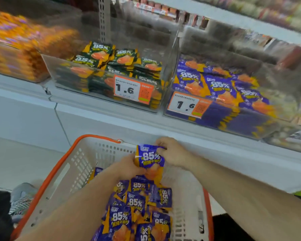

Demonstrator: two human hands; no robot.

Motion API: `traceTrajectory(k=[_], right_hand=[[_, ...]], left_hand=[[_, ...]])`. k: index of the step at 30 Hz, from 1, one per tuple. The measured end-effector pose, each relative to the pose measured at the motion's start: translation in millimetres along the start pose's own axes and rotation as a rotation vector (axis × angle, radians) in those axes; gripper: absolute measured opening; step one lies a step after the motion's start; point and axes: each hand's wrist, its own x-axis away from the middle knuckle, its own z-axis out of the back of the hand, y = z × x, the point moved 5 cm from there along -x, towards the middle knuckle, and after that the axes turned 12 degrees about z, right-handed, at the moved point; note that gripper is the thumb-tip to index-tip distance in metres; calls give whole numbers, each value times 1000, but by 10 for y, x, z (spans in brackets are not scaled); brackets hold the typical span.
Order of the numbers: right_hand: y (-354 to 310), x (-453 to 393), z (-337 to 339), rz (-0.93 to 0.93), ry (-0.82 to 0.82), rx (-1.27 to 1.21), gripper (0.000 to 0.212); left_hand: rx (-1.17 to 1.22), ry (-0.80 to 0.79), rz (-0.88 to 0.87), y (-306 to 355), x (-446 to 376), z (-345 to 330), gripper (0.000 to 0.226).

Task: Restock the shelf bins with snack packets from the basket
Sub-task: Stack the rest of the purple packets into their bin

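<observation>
Much of the upper shelf [233,18] is smeared by motion blur, so the goods on it cannot be read. The orange bin [16,54] at far left is blurred too and cut off by the frame edge; its contents show only as an orange and purple mass. At far right another bin [292,138] is cropped and too soft to identify. The small print on both price tags is illegible; only "1.6" reads clearly on each.

The basket [73,173], pale grey with an orange rim, sits below the shelf ledge [111,117], its near end cut off by the bottom of the frame. It holds a loose heap of purple packets [137,202] marked "85%", partly hidden under the forearms.

Both hands are together over the basket's far end, holding one held packet [150,158] between them. The left hand [129,165] grips its lower left side, fingers hidden behind the wrapper. The right hand [170,152] pinches its top right corner. The packet is lifted above the heap, below the ledge.

On the shelf, the clear middle bin [101,75] holds stacked green packets [118,58] and carries a price tag [133,91] on its front. Just right of it, the purple bin [219,117] is filled with matching purple stock [217,84], with its own tag [189,105] at the front left.
</observation>
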Motion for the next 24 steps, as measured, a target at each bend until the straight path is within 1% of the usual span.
traceTrajectory(k=[1,2,3,5,7,8,10,12,13,14,15,16,17,18,19,20,21,22,24], right_hand=[[-111,47,135,19,55,-73,17],[-230,112,304,43,123,-126,17],[-314,166,417,69,198,-160,18],[-487,344,719,136,414,-198,25],[-654,526,925,199,579,-308,32],[-737,597,985,216,616,-342,34],[-876,688,1028,240,638,-375,34],[-983,740,1048,256,661,-343,32],[-1038,757,1087,256,698,-328,31],[-1070,765,1172,239,752,-365,31],[-1088,763,1284,214,818,-462,30],[-1093,744,1422,183,893,-578,27],[-1077,715,1576,150,967,-654,24],[-1046,674,1748,106,1024,-633,25],[-998,615,1905,56,1064,-566,30],[-958,548,2041,18,1093,-499,37],[-927,455,2130,-8,1093,-463,43],[-912,350,2181,-17,1066,-463,45],[-891,142,2189,-48,996,-460,49]], left_hand=[[10,7,-70,107,73,67,14],[25,15,-136,251,176,155,9],[67,12,-177,328,246,231,13],[164,-4,-262,557,425,401,22],[267,2,-320,786,604,559,25],[315,4,-354,907,691,620,23],[375,6,-426,1147,870,687,21],[361,28,-508,1365,1016,720,22],[359,62,-545,1457,1067,731,21],[381,118,-575,1535,1088,761,18],[412,214,-588,1593,1108,811,16],[420,362,-593,1622,1107,886,18],[387,543,-621,1651,1141,955,25],[304,719,-676,1682,1177,1009,34],[173,865,-736,1725,1201,1029,41],[9,962,-755,1768,1177,1028,49],[-151,991,-729,1801,1108,1005,57],[-270,963,-670,1820,1020,974,64],[-377,898,-565,1805,824,906,74]])
